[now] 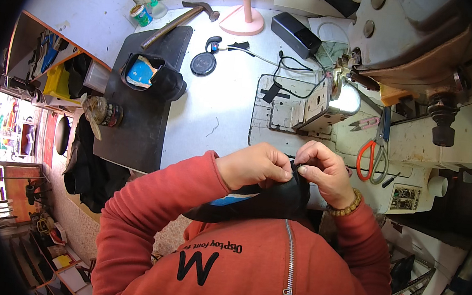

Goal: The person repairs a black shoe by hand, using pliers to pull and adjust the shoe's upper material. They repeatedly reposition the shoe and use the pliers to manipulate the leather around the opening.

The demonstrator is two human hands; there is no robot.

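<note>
A black boot (279, 203) lies against my front, just above my lap, with a blue-and-white patch (231, 199) showing along its left part. Both hands meet at its upper edge. My left hand (258, 163) pinches the dark edge between thumb and forefinger. Close beside it, my right hand (325, 171) also pinches that edge, its fingers curled. The fingertips hide the exact spot they hold, and any small item there cannot be made out. A matching black boot (166, 79), blue and white inside, stands on the dark mat (143, 122) to the left.
A sewing machine (413, 45) fills the right side, its lit base (307, 106) beyond my hands. Orange-handled scissors (366, 159) and pink thread snips (365, 123) lie beside it. Farther off are a hammer (173, 27), a pink stand (242, 21), and a glue jar (104, 112) with a brush.
</note>
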